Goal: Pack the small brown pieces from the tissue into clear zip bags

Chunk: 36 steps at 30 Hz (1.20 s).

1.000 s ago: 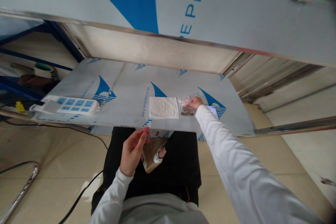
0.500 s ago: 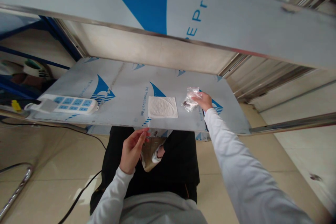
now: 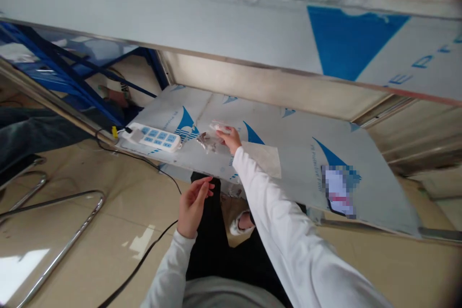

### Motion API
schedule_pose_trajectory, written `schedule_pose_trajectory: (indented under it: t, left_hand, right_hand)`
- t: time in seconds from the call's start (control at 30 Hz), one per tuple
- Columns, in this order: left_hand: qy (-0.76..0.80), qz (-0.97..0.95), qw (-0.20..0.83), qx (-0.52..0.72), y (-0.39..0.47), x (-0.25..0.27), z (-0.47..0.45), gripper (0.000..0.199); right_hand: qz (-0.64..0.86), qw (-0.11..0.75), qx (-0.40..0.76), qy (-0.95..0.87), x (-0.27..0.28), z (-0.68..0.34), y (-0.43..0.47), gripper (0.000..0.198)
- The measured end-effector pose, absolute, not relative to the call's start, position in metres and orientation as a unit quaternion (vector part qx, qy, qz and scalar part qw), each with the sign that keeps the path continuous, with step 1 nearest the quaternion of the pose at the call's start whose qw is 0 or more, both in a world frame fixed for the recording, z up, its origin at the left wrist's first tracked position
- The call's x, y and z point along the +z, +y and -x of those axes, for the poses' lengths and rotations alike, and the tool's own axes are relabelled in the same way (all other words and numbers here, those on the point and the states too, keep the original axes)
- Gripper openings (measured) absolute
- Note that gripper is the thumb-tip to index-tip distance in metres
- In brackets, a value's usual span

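Note:
My right hand (image 3: 229, 138) is closed on a small clear zip bag (image 3: 209, 140), with small dark bits at its lower end. The bag is over the lower shelf, between the power strip (image 3: 159, 138) and a flat white square pad (image 3: 265, 156). My right forearm passes over the pad's near left part and hides it. My left hand (image 3: 193, 204) hangs by the shelf's front edge, thumb and fingers drawn together. Whatever might be between those fingertips is too small to make out.
A phone with a blurred screen (image 3: 337, 190) lies on the film-covered shelf (image 3: 299, 173) at right. An upper shelf (image 3: 216, 24) crosses above my hands. A black cable (image 3: 144, 250) and a chrome chair frame (image 3: 72, 231) are at left, beside a blue rack (image 3: 83, 82).
My right hand has carried the bag leftward, from right of the white pad to its left. The view has swung left, and the phone now shows. My left hand stays near the shelf edge.

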State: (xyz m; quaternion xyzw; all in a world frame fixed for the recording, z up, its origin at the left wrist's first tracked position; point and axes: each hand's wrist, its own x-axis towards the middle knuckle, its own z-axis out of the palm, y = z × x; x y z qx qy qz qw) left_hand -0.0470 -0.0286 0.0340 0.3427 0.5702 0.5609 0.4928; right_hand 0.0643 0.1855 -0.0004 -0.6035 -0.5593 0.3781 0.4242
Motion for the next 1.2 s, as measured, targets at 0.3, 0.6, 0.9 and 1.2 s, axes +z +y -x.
schedule_pose_trajectory:
  t: [0.3, 0.6, 0.9, 1.2]
  left_hand:
    - [0.614, -0.308, 0.454, 0.567, -0.018, 0.015, 0.081, 0.042]
    - [0.609, -0.319, 0.46, 0.562, -0.019, 0.01, 0.075, 0.039]
    - [0.616, -0.365, 0.399, 0.574, -0.004, 0.025, 0.056, 0.033]
    - [0.53, -0.366, 0.542, 0.54, -0.012, 0.038, -0.004, 0.029]
  right_hand:
    - [0.679, 0.27, 0.261, -0.63, -0.012, -0.053, 0.164, 0.019]
    - [0.721, 0.226, 0.223, -0.616, -0.003, -0.043, 0.166, 0.018]
    - [0.629, 0.32, 0.227, -0.671, 0.045, -0.064, 0.097, 0.015]
    - [0.55, 0.365, 0.146, -0.737, 0.061, -0.12, -0.021, 0.016]
